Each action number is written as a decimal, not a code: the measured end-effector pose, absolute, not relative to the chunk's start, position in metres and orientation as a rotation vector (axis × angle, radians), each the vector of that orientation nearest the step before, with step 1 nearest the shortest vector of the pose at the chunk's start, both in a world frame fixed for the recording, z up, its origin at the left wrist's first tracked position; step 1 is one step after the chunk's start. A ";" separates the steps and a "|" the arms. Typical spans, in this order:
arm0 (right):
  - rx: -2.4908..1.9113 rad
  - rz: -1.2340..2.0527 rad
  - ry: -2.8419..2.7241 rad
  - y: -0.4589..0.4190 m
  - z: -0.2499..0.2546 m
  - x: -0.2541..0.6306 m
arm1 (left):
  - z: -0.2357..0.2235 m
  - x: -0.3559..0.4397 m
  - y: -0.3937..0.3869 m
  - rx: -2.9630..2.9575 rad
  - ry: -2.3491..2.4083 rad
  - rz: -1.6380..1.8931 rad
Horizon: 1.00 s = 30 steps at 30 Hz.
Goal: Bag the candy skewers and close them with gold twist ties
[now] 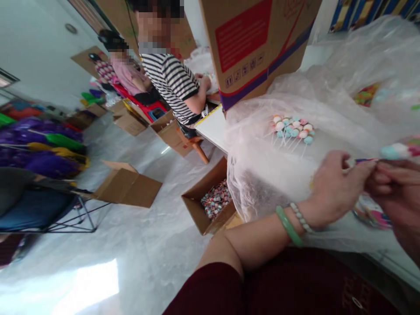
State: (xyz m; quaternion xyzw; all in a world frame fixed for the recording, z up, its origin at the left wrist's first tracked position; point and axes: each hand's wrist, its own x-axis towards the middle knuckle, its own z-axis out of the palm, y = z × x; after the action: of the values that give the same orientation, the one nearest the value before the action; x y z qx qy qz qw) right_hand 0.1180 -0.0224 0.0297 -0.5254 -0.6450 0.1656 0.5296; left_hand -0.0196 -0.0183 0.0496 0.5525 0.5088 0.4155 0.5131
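My left hand [337,188], with a green bangle and a bead bracelet at the wrist, reaches over the plastic-covered table. Its thumb and fingers are pinched together. My right hand [397,183] meets it at the right edge, its fingers closed too. What lies between the fingertips is small and blurred; I cannot make it out. Just beyond my left hand lies a bunch of lollipops [292,129] with round pastel heads and white sticks. More pastel candy [395,151] shows right behind my fingers. Under my hands is a shiny, colourful packet [372,214], partly hidden.
Clear plastic sheeting [259,127] drapes the table. A large printed carton [256,52] stands on its far side. An open box of small candies [216,201] sits on the floor beside the table. A person in a striped shirt [170,83] works beyond the carton, others farther back.
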 end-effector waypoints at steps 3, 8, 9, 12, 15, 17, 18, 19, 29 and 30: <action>-1.335 0.297 -1.563 -0.033 0.022 0.109 | 0.047 -0.046 -0.011 0.832 0.823 0.541; -1.387 0.274 -1.998 -0.043 0.029 0.102 | 0.039 -0.078 -0.008 0.716 0.560 0.309; -1.421 0.377 -1.963 -0.041 0.031 0.099 | 0.038 -0.082 -0.007 0.805 0.588 0.342; -1.484 1.056 -1.497 -0.032 0.033 0.091 | 0.037 -0.094 -0.002 1.292 0.718 0.418; -1.190 1.886 -0.957 -0.029 0.031 0.084 | 0.043 -0.108 -0.001 1.970 0.893 0.505; -1.008 2.086 -0.829 -0.032 0.031 0.078 | 0.050 -0.119 -0.004 2.361 0.943 0.486; -0.991 2.082 -0.870 -0.033 0.031 0.076 | 0.054 -0.125 -0.006 2.524 0.946 0.453; -1.018 2.034 -0.969 -0.035 0.032 0.074 | 0.058 -0.132 -0.008 2.660 0.950 0.420; -2.542 0.306 -1.554 -0.027 -0.002 0.149 | 0.030 -0.277 -0.027 1.621 2.654 0.592; -2.583 0.332 -1.540 -0.027 -0.008 0.155 | 0.022 -0.289 -0.025 1.661 2.564 0.473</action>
State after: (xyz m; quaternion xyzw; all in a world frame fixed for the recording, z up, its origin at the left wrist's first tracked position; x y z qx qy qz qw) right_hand 0.1549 -0.0275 -0.0080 -0.8522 -0.5083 0.1096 0.0581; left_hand -0.2889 -0.0253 0.0223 0.5372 0.8291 0.1530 0.0251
